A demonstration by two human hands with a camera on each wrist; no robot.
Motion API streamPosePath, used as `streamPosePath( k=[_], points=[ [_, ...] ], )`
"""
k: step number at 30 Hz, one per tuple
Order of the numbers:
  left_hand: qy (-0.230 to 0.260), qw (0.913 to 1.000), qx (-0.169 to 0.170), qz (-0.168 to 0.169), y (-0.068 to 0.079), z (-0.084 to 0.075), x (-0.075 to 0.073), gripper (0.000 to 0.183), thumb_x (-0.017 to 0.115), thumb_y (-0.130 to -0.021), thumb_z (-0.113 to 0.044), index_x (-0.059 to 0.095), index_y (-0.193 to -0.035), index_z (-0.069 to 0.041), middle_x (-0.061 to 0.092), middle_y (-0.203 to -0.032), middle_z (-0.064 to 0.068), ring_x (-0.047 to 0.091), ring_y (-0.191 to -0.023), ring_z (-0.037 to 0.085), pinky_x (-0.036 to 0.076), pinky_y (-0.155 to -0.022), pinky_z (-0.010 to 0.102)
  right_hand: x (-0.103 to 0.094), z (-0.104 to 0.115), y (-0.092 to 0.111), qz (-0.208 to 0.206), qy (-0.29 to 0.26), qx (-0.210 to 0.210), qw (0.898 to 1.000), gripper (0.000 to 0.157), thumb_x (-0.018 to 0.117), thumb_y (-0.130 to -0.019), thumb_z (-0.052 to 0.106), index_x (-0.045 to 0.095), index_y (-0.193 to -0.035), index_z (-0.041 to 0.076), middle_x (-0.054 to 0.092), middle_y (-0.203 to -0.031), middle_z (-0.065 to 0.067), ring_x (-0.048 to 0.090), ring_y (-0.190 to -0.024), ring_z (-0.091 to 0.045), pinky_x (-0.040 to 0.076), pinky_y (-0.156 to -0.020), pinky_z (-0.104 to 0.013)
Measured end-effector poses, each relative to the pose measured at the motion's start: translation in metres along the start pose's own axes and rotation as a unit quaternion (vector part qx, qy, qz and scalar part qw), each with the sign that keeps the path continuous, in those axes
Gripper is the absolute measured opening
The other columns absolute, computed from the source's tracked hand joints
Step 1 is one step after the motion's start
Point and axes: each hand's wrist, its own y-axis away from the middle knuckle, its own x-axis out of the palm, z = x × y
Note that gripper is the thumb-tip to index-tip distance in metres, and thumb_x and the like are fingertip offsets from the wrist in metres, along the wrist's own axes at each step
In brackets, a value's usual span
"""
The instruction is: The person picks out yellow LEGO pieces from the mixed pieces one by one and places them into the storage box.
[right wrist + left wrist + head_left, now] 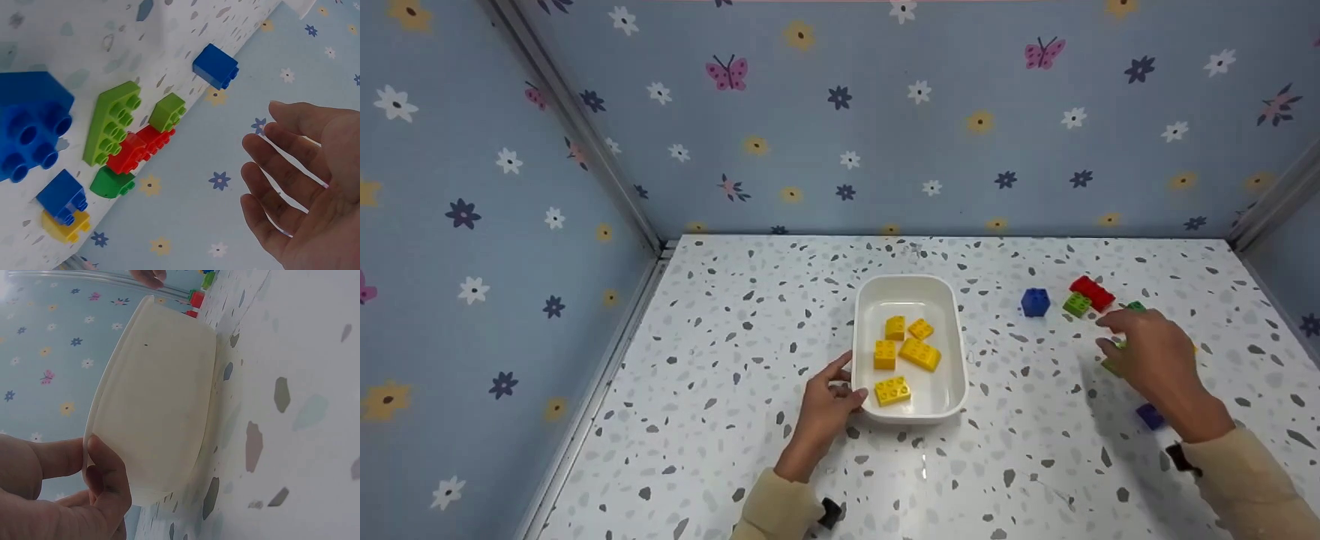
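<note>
My left hand [823, 409] pinches the left rim of a white plastic tub [937, 386] between thumb and fingers. The left wrist view shows this grip against the tub's outer wall [154, 399]. Several yellow building blocks [919, 354] lie inside, apart from one another. Over loose blocks on the right hovers my right hand [1162, 356], partly hiding them. Its fingers are loosely spread and hold nothing in the right wrist view. Around it lie a long light-green block [112, 124], a dark-green block [112, 183], a yellow block [67, 226] and blue blocks [61, 194].
Beyond the right hand sit red blocks [1093, 293], a small light-green block [1077, 304] and a blue block [1036, 303]. A dark blue block [1150, 416] lies near the right wrist. Flower-patterned panels [885, 135] enclose the speckled white table [735, 322].
</note>
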Motion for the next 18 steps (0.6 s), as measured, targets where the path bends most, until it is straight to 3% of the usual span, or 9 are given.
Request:
streamPosePath(
  k=[9,18],
  points=[
    [-0.009,0.9999,-0.002,-0.005,0.0,-0.001,0.0,0.068,0.069,-0.097,0.006,0.044,-0.16,-0.003,0.055,-0.123,0.019,0.064,-0.089,0.017,0.062,-0.078,0.029,-0.004,-0.019,0.004,0.0,0.0,0.027,1.0,0.023,0.086,-0.083,0.003,0.08,-0.105,-0.003,0.074,-0.095,-0.025,0.055,-0.067,-0.032,0.039,-0.046,-0.035],
    [-0.013,0.9999,-0.004,-0.007,0.001,-0.002,0.001,0.07,0.07,-0.097,0.004,0.043,-0.161,-0.004,0.056,-0.124,0.018,0.064,-0.089,0.017,0.062,-0.08,0.032,-0.009,-0.046,0.005,0.029,0.014,0.068,0.997,0.033,0.081,-0.084,0.0,0.075,-0.116,-0.006,0.069,-0.111,-0.036,0.06,-0.072,-0.041,0.043,-0.048,-0.04]
  ],
)
